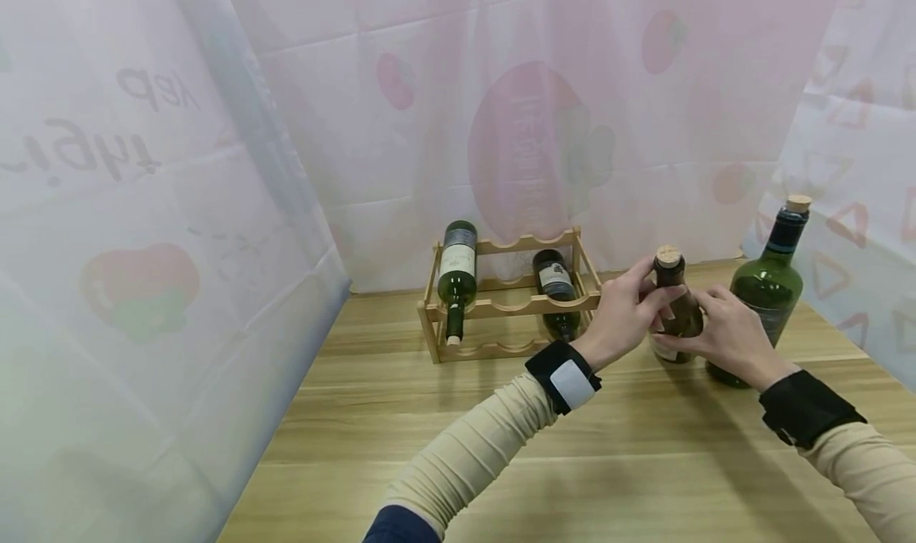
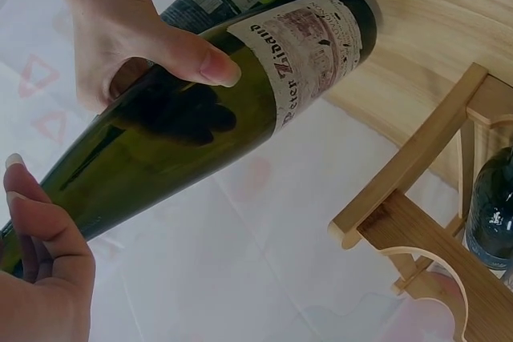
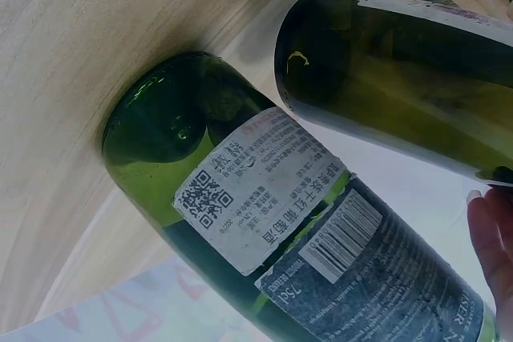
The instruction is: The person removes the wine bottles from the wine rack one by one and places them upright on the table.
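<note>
A dark wine bottle (image 1: 688,319) with a cork in its mouth stands nearly upright between both hands at the right of the head view. My left hand (image 1: 628,320) grips it around the neck, fingers curled, as the left wrist view also shows. Lower down, my right hand (image 1: 733,338) holds the bottle's body, its thumb (image 2: 210,66) lying along the glass above a cream label (image 2: 309,50). The bottle's base is close over the table. Right behind the right hand, a larger green corked bottle (image 1: 771,285) stands upright; its back labels (image 3: 264,190) face the right wrist camera.
Left of the hands stands a two-tier wooden wine rack (image 1: 511,308). One bottle (image 1: 458,269) lies on its upper tier at the left, neck forward, and another bottle (image 1: 554,281) lies lower at the right. Printed curtains (image 1: 429,145) enclose the wooden table (image 1: 401,447) at the back and sides.
</note>
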